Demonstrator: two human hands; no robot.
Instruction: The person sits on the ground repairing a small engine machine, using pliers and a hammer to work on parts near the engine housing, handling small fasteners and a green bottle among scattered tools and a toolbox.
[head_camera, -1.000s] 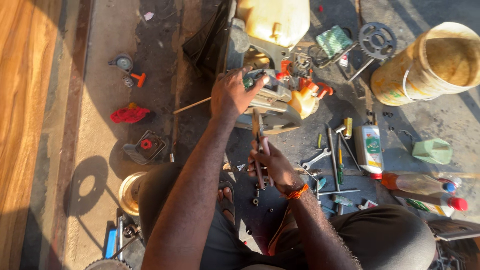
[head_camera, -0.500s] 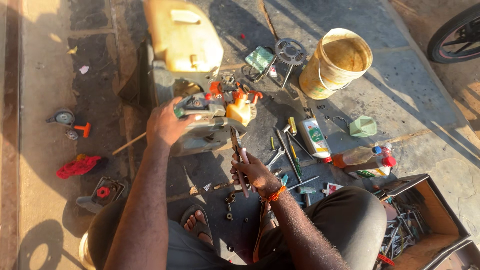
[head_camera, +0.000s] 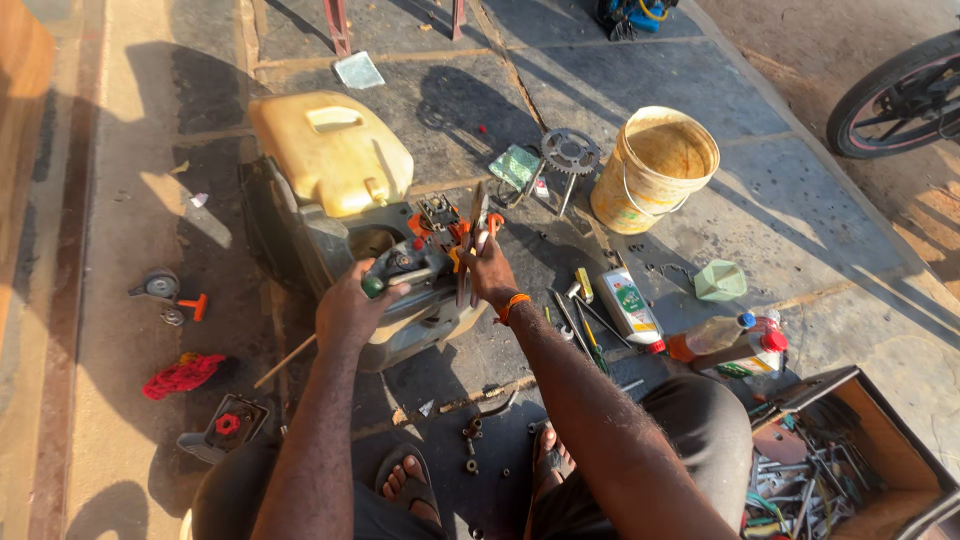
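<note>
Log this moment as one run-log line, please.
left hand: on engine block | right hand: gripping pliers over it | yellow jerrycan behind | bucket right

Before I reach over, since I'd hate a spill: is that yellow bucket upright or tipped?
Upright. The yellow bucket stands on its base on the pavement, its round mouth facing up.

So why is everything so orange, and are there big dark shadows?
Head view: low warm sunlight tints the concrete floor and yellow jerrycan orange; long dark shadows stretch left from the bucket and sprocket; the left hand and right hand look sharp, not blurred; the edges bend slightly, as a wide lens does.
</note>
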